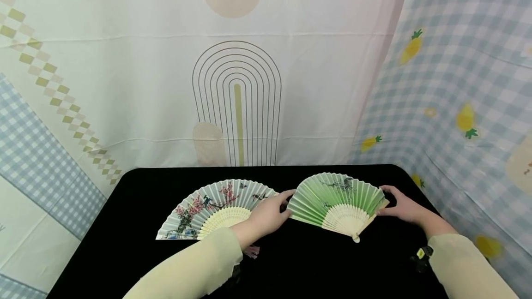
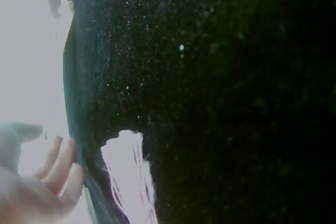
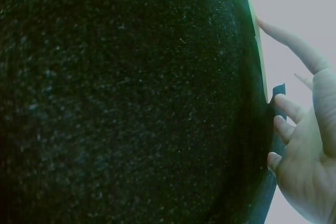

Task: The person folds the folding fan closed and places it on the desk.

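No writing or brand can be read on anything here. On the black cloth-covered table (image 1: 137,225), the open green paper folding fan with pale bamboo ribs (image 1: 337,202) lies flat towards the right, its pivot pointing at the near edge. The left hand (image 1: 268,213) grasps the fan's left end rib, while the right hand (image 1: 401,206) grasps its right end rib, fingers curled at the edge.

Just to the left lies an open pale-blue paper fan painted with pink blossom and birds (image 1: 212,209), partly under the left forearm, its leaf close to the green one.

Only the head view shows both fans whole. The wrist views are dark and blurred: each shows fingertips (image 2: 63,163) (image 3: 286,111) against a dark edge, little else.

Bare black table lies in front of the fans; behind them the far edge meets a pale patterned backdrop sheet (image 1: 237,86).
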